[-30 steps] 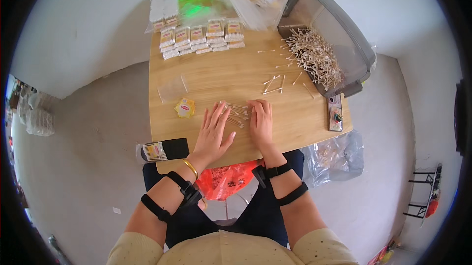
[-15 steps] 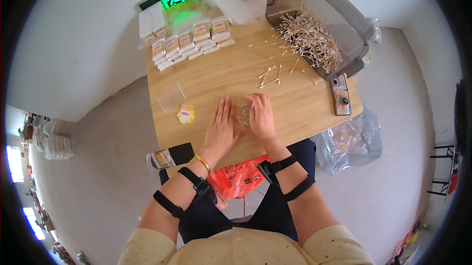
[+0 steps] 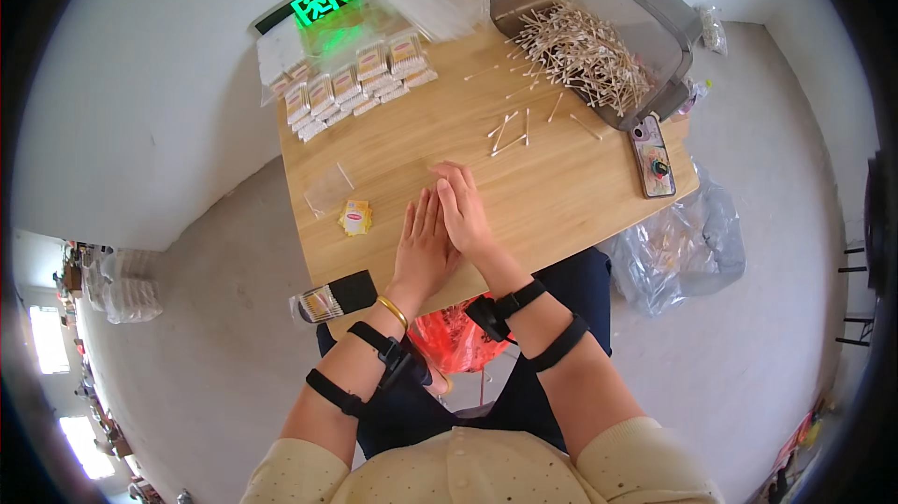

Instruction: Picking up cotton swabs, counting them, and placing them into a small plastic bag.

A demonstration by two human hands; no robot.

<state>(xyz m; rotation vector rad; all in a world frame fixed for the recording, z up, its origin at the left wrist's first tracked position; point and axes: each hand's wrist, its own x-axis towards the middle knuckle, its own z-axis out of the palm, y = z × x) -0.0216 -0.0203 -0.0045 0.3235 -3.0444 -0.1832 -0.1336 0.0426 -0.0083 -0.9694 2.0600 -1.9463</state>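
My left hand (image 3: 425, 247) lies flat on the wooden table, open, its fingers stretched out and pointing away from me. Against its right edge rests my right hand (image 3: 465, 211), turned on its side and partly over the left fingers, with its own fingers extended and slightly bent. Whatever is under or between the palms is hidden. To the left are a small stack of yellow-and-white cards (image 3: 355, 217) and a clear plastic bag (image 3: 327, 188). Loose cotton swabs (image 3: 510, 135) lie beyond my right hand.
A grey tilted bin (image 3: 655, 13) spills a heap of cotton swabs (image 3: 589, 55) at the far right. Packed swab bundles (image 3: 346, 88) are stacked at far left, near a lit green sign (image 3: 314, 6). A phone (image 3: 652, 156) lies at right; a black sleeve with swabs (image 3: 337, 297) sits near left.
My right hand has moved left until it meets my left hand. The row of cotton swabs that showed between them is now covered. The whole view has shifted slightly.
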